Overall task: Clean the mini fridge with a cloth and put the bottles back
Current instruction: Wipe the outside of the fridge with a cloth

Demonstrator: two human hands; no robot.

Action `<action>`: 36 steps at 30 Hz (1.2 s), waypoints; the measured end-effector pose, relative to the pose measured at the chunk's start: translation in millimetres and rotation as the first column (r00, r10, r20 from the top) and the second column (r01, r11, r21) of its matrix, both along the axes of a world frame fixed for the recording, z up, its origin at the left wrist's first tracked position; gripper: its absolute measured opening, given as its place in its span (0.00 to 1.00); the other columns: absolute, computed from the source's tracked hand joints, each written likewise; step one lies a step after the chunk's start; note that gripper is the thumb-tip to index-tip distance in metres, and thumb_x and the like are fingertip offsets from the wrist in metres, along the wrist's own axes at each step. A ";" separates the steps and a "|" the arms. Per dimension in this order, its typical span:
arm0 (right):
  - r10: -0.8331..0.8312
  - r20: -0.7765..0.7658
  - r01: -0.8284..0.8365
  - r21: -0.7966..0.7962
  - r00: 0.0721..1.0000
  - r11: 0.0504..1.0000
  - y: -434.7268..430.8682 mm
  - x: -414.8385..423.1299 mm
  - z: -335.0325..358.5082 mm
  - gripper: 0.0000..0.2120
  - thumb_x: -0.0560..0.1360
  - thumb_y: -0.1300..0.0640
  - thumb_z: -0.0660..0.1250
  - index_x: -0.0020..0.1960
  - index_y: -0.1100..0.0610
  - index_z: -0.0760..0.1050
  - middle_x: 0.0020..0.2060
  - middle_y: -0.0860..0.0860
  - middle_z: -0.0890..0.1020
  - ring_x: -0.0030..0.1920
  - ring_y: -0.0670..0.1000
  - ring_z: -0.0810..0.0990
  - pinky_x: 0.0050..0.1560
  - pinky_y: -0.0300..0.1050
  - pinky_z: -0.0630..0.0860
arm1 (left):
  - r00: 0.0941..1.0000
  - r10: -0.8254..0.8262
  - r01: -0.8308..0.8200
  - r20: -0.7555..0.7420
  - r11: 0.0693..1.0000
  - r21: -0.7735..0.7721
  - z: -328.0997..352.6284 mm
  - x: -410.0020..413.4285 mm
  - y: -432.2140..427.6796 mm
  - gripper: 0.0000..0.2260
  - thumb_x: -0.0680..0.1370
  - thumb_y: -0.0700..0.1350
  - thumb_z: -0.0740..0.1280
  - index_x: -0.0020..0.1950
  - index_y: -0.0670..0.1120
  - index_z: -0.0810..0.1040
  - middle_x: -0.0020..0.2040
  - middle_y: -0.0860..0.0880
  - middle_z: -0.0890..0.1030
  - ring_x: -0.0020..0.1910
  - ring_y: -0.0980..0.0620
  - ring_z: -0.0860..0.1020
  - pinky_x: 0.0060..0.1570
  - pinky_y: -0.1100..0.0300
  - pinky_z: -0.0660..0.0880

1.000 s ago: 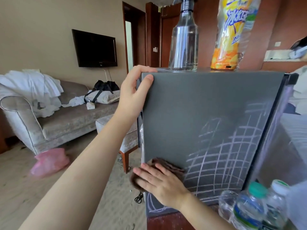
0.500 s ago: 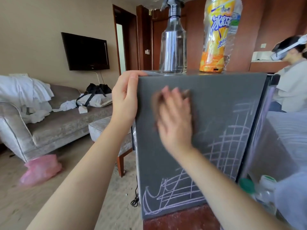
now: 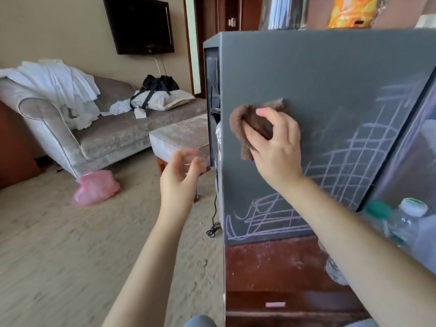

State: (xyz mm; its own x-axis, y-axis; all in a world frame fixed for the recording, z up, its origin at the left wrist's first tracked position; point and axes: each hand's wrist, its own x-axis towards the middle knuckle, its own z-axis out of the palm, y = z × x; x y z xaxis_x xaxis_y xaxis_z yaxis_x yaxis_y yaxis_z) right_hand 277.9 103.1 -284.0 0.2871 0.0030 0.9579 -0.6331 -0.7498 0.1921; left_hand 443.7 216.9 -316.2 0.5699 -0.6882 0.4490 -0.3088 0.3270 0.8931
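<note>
While the brown cloth (image 3: 250, 121) is gripped in the right hand (image 3: 276, 147), with fingers and thumb curled round it, it is pressed against the grey side panel of the mini fridge (image 3: 330, 79), in that panel's upper left part. White chalk lines (image 3: 354, 161) are drawn across the panel's lower and right parts. The left hand (image 3: 179, 175) is held in the air just left of the fridge, apart from it, its fingers loosely curled and blurred, with nothing held. On top of the fridge a clear bottle (image 3: 289, 13) and an orange-labelled bottle (image 3: 349, 13) are stood, both cut off by the frame. Capped water bottles (image 3: 410, 223) are seen beside the fridge's lower right corner. The fridge is set on a red-brown wooden cabinet (image 3: 271, 263); a black power cord (image 3: 213, 227) is hung at its lower left corner, and a footstool (image 3: 179, 135) is placed to its left.
</note>
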 end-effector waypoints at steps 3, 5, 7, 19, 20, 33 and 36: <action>0.061 0.011 -0.061 0.067 0.998 0.996 15.9 18.2 -43.8 0.15 0.74 0.63 0.68 0.58 0.52 0.81 0.53 0.52 0.70 0.48 0.56 0.69 0.51 0.51 0.70 | 0.987 0.032 -0.015 -0.160 0.994 0.105 -41.0 -4.6 17.1 0.06 0.80 0.39 0.62 0.52 0.44 0.78 0.42 0.46 0.84 0.37 0.51 0.81 0.44 0.56 0.78; 0.161 -0.182 -0.129 0.175 0.970 0.976 27.1 21.4 -112.0 0.12 0.75 0.61 0.67 0.56 0.52 0.81 0.51 0.52 0.73 0.46 0.55 0.71 0.48 0.50 0.71 | 0.976 0.037 0.006 -0.214 0.980 0.197 -65.8 -10.1 26.1 0.07 0.80 0.40 0.61 0.51 0.45 0.79 0.41 0.46 0.83 0.35 0.51 0.81 0.41 0.57 0.78; 0.227 -0.484 -0.091 0.289 0.845 0.953 37.3 11.3 -182.9 0.14 0.72 0.62 0.66 0.54 0.50 0.81 0.51 0.51 0.77 0.47 0.54 0.71 0.46 0.48 0.75 | 0.976 0.029 0.037 -0.215 0.955 0.294 -85.2 -12.3 32.7 0.07 0.80 0.41 0.62 0.51 0.46 0.79 0.41 0.46 0.83 0.35 0.51 0.81 0.40 0.58 0.78; 0.215 -0.104 -0.166 0.350 0.971 0.922 26.0 -13.5 -105.4 0.09 0.78 0.60 0.63 0.53 0.60 0.81 0.48 0.57 0.78 0.49 0.54 0.75 0.46 0.47 0.77 | 0.994 -0.011 0.058 -0.110 0.901 0.431 -115.5 -18.6 27.1 0.05 0.79 0.43 0.64 0.49 0.51 0.79 0.41 0.52 0.84 0.40 0.55 0.82 0.44 0.56 0.80; 0.169 -0.019 -0.155 0.318 0.985 0.935 24.8 -13.6 -94.7 0.11 0.79 0.61 0.61 0.52 0.62 0.82 0.48 0.58 0.79 0.49 0.55 0.75 0.49 0.45 0.76 | 0.994 -0.015 0.061 -0.110 0.899 0.434 -116.8 -20.9 25.4 0.05 0.79 0.43 0.64 0.48 0.51 0.79 0.41 0.52 0.83 0.40 0.54 0.82 0.44 0.57 0.79; 0.233 -0.220 -0.001 0.724 0.947 0.690 48.1 -16.6 -200.9 0.05 0.71 0.62 0.69 0.46 0.57 0.80 0.46 0.51 0.73 0.46 0.53 0.72 0.40 0.45 0.74 | 0.999 0.018 0.000 -0.039 0.913 0.407 -124.5 -38.7 14.2 0.02 0.77 0.44 0.67 0.48 0.51 0.77 0.44 0.55 0.81 0.43 0.61 0.79 0.41 0.69 0.75; 0.117 0.126 -0.169 0.600 0.985 0.782 37.8 -20.6 -118.3 0.07 0.74 0.59 0.64 0.46 0.60 0.79 0.45 0.54 0.74 0.45 0.48 0.71 0.46 0.37 0.70 | 0.999 0.029 -0.021 -0.020 0.946 0.324 -110.2 -40.1 4.8 0.06 0.76 0.45 0.69 0.53 0.49 0.77 0.48 0.56 0.80 0.45 0.64 0.78 0.40 0.74 0.72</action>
State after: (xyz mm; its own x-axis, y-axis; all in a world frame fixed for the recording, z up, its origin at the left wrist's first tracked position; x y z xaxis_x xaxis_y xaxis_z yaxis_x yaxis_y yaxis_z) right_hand 257.2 140.9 -402.3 0.2549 -0.5508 0.7948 -0.5022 -0.7778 -0.3780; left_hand 403.6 221.7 -426.4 0.5969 -0.7794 0.1904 -0.2904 0.0113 0.9568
